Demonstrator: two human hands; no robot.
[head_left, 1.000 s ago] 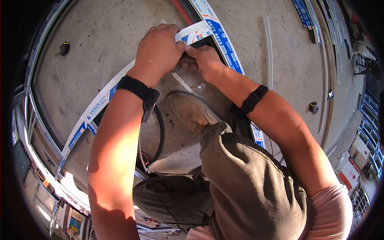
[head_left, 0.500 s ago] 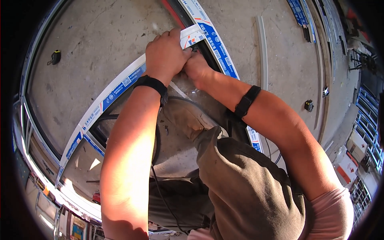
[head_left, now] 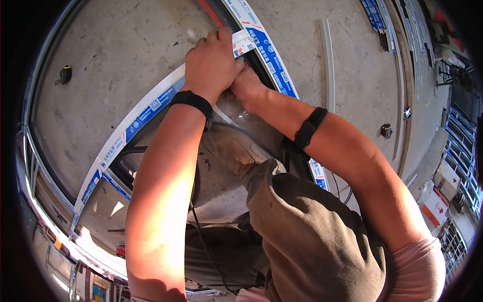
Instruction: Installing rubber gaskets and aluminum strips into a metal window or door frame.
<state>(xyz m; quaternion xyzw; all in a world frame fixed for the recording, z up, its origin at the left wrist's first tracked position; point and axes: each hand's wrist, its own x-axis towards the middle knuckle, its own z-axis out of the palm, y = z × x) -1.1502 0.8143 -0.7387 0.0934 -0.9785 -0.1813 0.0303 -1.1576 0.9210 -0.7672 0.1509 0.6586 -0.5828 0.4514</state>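
Between frame bars (head_left: 146,111): shoe (head_left: 229,144); leftward, tape measure (head_left: 64,75).

Long white crossbar (head_left: 138,120): glossy blue-and-white printed film, orange-red marks at upper end. Slanting straight side profile (head_left: 271,58): matching blue-white print, black inner edge. Narrow strip (head_left: 212,13), top: red. Concrete floor (head_left: 115,55): grey, dark-speckled. Loose cloth trousers (head_left: 322,221): plain olive-brown.

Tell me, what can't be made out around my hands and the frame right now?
In the head view:
1. Right hand: its fingertips, hidden by its own back and the left hand.
2. Crossbar: a stretch, covered by the left hand.
3. Long bar: its far end, cut off by the top edge.
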